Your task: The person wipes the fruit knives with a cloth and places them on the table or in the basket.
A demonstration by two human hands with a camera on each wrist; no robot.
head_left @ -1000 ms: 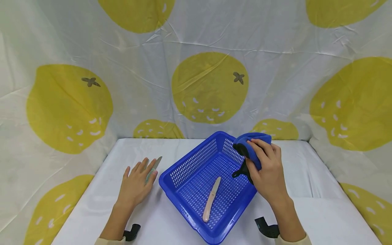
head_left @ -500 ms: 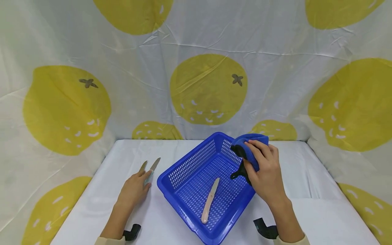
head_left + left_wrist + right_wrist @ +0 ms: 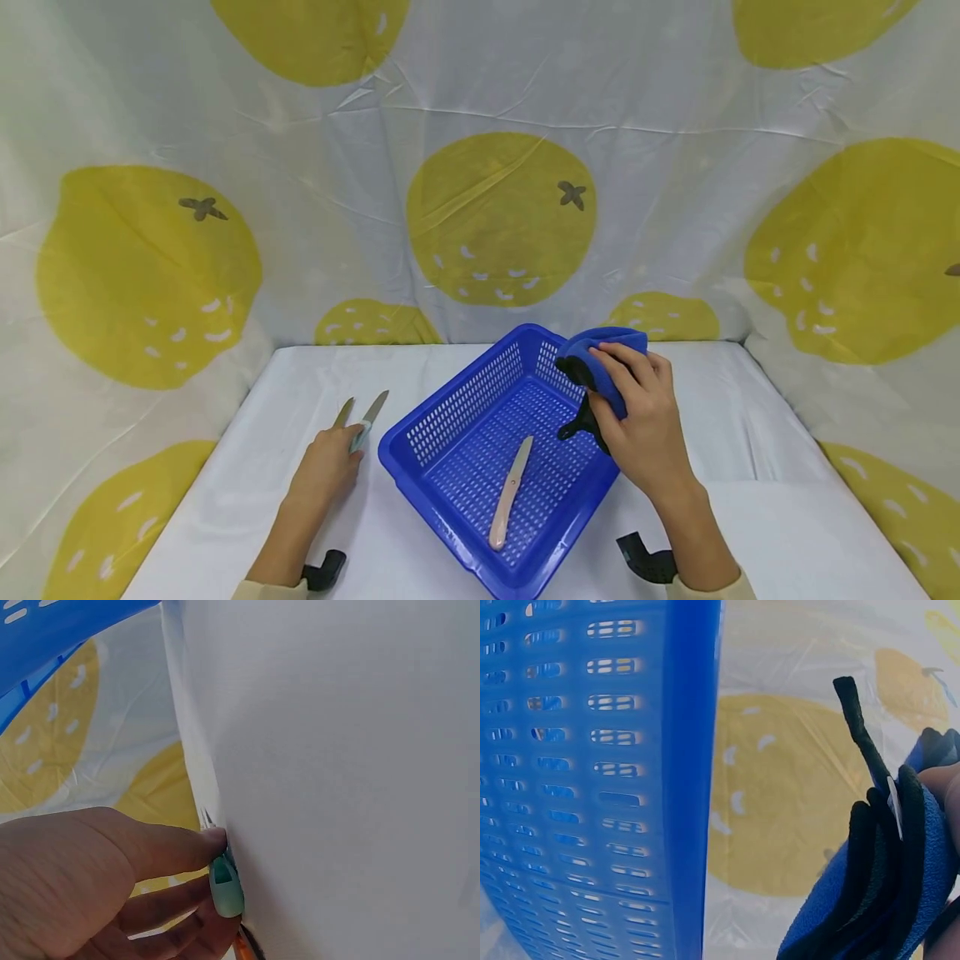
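My left hand (image 3: 325, 467) is low over the table on the left, thumb and fingers pinching a knife with a teal handle (image 3: 226, 892). Its blade (image 3: 378, 405) points away from me. Just left of it lies a second knife (image 3: 344, 412), its blade showing past my knuckles; an orange and black end (image 3: 246, 946) shows below my fingers in the left wrist view. My right hand (image 3: 645, 425) grips a bunched blue cloth (image 3: 617, 335) with black edging at the basket's right side. A black strap (image 3: 861, 727) sticks out of the cloth.
Between my hands stands a blue perforated basket (image 3: 442, 521), set at an angle. Inside it lies a knife with a pale pink handle (image 3: 504, 510). A lemon-print sheet (image 3: 502, 92) hangs behind the white-covered table (image 3: 780, 533).
My left hand was spread flat above the two knives; it has come down and drawn its fingers in around the teal handle. The right hand keeps its hold on the cloth.
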